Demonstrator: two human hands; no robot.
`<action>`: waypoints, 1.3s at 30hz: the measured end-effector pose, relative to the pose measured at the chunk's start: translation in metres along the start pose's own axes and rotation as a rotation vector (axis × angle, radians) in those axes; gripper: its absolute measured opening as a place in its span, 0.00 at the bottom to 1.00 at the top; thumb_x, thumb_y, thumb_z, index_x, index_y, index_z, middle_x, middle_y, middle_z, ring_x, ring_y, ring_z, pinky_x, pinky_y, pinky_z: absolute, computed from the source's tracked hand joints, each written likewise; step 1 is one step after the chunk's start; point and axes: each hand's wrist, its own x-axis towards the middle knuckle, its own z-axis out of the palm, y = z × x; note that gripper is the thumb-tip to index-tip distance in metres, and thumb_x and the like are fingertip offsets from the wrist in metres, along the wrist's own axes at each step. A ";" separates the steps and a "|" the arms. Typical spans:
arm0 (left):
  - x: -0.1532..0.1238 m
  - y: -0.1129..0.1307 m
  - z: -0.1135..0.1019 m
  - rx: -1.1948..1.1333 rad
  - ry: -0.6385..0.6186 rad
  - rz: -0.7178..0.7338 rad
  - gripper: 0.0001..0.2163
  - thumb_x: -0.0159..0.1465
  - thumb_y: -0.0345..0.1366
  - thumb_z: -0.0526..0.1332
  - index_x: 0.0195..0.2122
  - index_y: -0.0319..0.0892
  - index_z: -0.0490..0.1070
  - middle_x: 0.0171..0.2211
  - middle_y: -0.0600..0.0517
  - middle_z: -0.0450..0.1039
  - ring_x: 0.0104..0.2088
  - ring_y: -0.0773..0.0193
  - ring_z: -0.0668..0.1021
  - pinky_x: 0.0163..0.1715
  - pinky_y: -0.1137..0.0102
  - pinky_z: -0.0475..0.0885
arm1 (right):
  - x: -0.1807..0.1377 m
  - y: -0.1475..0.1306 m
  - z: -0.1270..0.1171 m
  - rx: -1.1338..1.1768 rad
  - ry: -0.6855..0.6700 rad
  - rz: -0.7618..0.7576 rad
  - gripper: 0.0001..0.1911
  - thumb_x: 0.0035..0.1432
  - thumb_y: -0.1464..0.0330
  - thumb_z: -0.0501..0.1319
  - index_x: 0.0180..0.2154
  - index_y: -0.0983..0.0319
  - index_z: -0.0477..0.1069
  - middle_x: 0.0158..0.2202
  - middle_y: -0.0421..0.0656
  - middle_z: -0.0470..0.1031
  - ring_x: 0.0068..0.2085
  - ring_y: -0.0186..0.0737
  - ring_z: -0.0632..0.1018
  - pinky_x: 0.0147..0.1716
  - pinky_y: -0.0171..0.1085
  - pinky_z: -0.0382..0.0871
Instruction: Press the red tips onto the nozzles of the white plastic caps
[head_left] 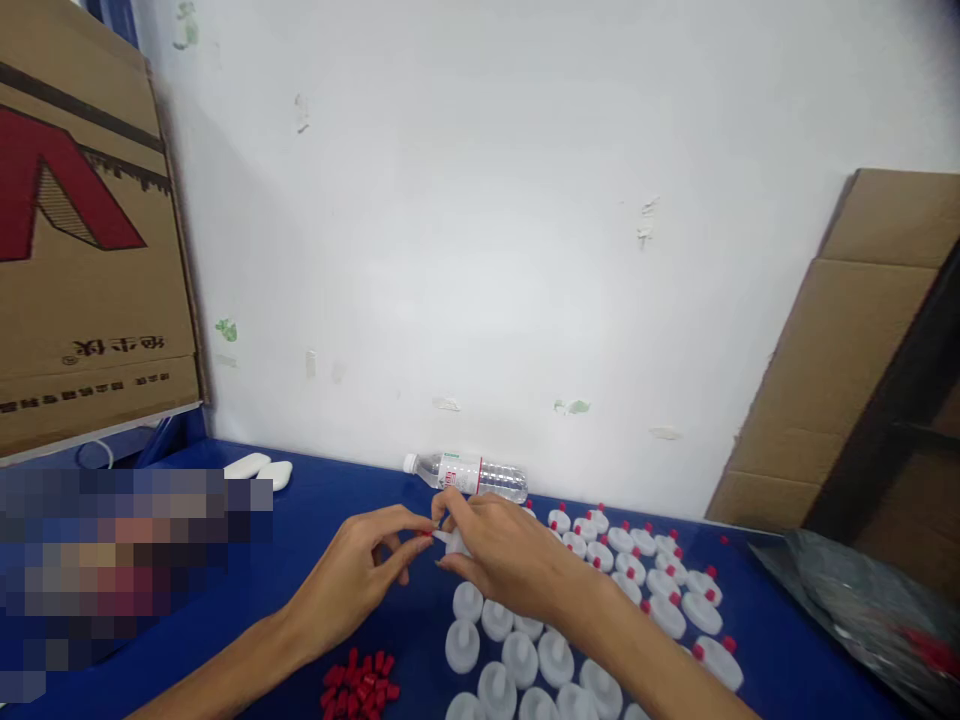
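My left hand (364,565) pinches a small red cap (427,533) between thumb and fingertips. Facing it, my right hand (499,550) grips a small white squeeze bottle (454,543) with its nozzle pointing left at the cap. The fingers hide most of this bottle, and whether cap and nozzle touch is hard to tell. Below my left hand lies a pile of loose red caps (361,685). Under my right hand and forearm stand rows of white bottles without caps (520,658). Farther right are several white bottles with red caps (664,612).
A clear water bottle (499,480) lies on the blue table (292,530) against the wall. Two white oval objects (277,475) sit at the back left. A large cardboard box (90,300) stands left; cardboard (840,350) and a grey plastic bag (862,600) are right.
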 end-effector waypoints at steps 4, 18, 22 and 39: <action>-0.001 -0.004 0.004 0.030 0.021 0.022 0.14 0.72 0.45 0.58 0.45 0.43 0.80 0.36 0.51 0.81 0.24 0.66 0.78 0.25 0.72 0.68 | 0.002 -0.004 0.003 -0.076 0.015 -0.064 0.23 0.61 0.74 0.69 0.53 0.60 0.61 0.46 0.46 0.78 0.44 0.47 0.81 0.45 0.44 0.74; -0.006 0.001 0.000 0.080 0.005 0.092 0.19 0.76 0.41 0.47 0.32 0.43 0.70 0.27 0.54 0.73 0.28 0.64 0.76 0.33 0.71 0.67 | 0.005 -0.015 0.008 -0.299 0.210 -0.245 0.19 0.69 0.82 0.51 0.59 0.69 0.62 0.51 0.51 0.76 0.49 0.47 0.77 0.50 0.44 0.75; -0.006 0.006 -0.002 0.052 -0.001 0.085 0.19 0.76 0.44 0.47 0.31 0.43 0.69 0.25 0.55 0.72 0.26 0.64 0.74 0.30 0.71 0.66 | 0.006 -0.016 0.001 -0.301 0.172 -0.253 0.13 0.69 0.81 0.53 0.52 0.66 0.68 0.48 0.49 0.76 0.49 0.46 0.76 0.52 0.43 0.74; 0.007 0.005 -0.040 0.038 -0.634 -0.128 0.05 0.61 0.38 0.69 0.35 0.46 0.85 0.34 0.52 0.83 0.35 0.61 0.78 0.35 0.72 0.70 | -0.007 0.051 -0.002 -0.104 -0.027 0.068 0.23 0.78 0.64 0.42 0.36 0.59 0.71 0.34 0.42 0.77 0.36 0.39 0.76 0.39 0.37 0.64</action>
